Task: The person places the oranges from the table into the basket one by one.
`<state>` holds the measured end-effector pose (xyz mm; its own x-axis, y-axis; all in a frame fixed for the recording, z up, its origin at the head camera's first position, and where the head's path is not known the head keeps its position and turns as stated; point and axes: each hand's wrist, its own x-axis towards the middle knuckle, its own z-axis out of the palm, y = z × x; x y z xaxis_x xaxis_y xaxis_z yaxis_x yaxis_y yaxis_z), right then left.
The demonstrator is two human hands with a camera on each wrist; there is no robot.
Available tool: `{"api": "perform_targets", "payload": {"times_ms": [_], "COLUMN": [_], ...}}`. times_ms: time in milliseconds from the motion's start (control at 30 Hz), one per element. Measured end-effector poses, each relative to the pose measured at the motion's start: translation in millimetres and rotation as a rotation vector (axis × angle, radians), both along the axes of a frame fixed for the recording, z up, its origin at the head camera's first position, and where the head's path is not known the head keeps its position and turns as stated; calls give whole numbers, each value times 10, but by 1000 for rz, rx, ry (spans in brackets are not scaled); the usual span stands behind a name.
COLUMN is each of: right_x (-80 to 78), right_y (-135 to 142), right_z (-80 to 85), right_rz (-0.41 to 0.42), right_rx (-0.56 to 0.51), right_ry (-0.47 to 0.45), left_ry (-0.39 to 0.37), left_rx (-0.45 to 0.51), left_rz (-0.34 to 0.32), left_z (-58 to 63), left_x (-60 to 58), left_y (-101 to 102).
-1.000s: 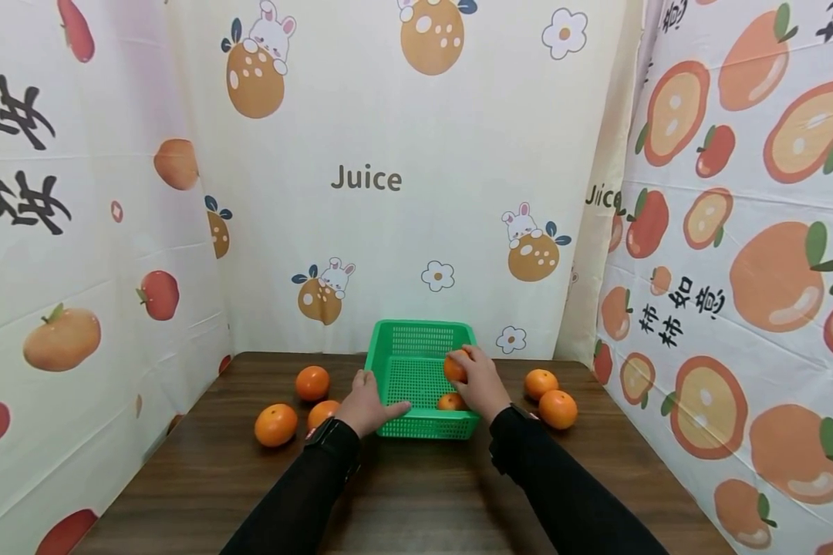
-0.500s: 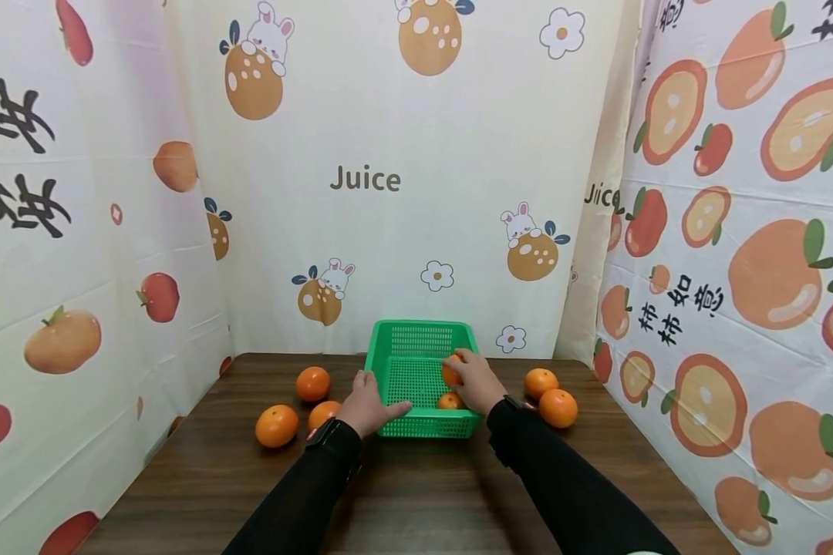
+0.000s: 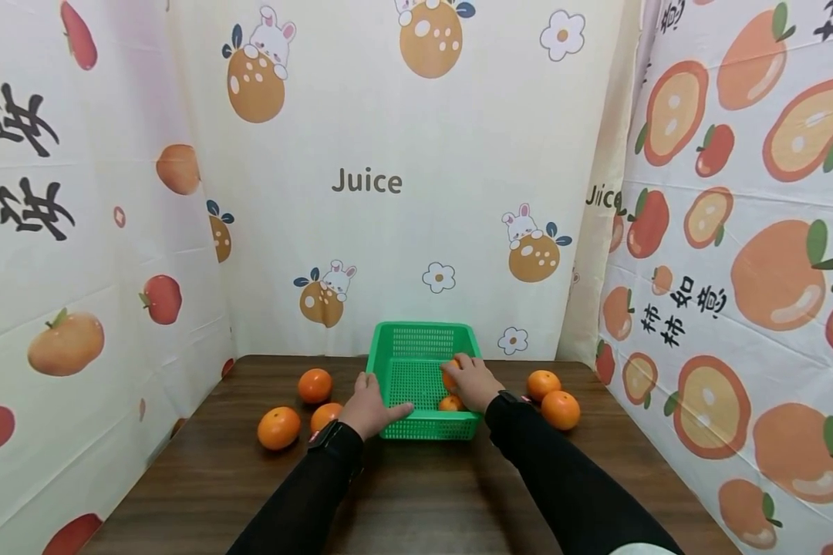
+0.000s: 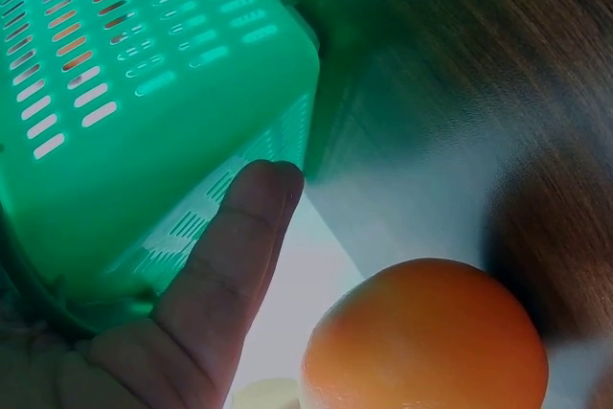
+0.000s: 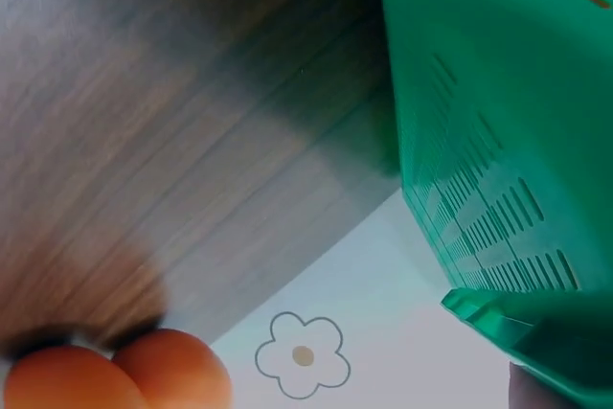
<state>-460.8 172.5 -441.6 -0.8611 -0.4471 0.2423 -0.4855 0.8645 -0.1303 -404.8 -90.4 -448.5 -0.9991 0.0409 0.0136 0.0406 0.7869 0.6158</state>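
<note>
A green plastic basket (image 3: 426, 415) with slotted walls stands at the back middle of the table. Over its right half, my right hand (image 3: 475, 383) grips an orange (image 3: 449, 373) low inside it. Another orange (image 3: 451, 403) lies on the basket floor by the front right corner, partly behind that hand. My left hand (image 3: 373, 408) is at the basket's front left corner, thumb stretched over the front rim. In the left wrist view, straight fingers (image 4: 222, 270) lie along the outer wall. The right wrist view shows the basket's side (image 5: 498, 170) but hides the held orange.
Left of the basket, three oranges sit on the dark wood table (image 3: 416, 493); the nearest one (image 3: 325, 416) is close by my left wrist. Two more oranges (image 3: 560, 409) rest to the right, beside my right forearm. Printed curtains (image 3: 416, 231) enclose the back and sides.
My right hand has moved slightly left and lower into the basket, carrying the orange with it. The left hand keeps its place at the corner.
</note>
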Motion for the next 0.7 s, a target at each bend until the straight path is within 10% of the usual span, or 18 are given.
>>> {"api": "perform_targets", "payload": {"times_ms": [700], "right_x": [-124], "right_y": [-15], "right_z": [-29], "right_rz": [67], "right_rx": [211], "right_ry": [-37], "left_ry": [29], "left_rx": [-63], "left_rz": [-8], "left_z": [18], "left_x": [52], "left_y": [22]}}
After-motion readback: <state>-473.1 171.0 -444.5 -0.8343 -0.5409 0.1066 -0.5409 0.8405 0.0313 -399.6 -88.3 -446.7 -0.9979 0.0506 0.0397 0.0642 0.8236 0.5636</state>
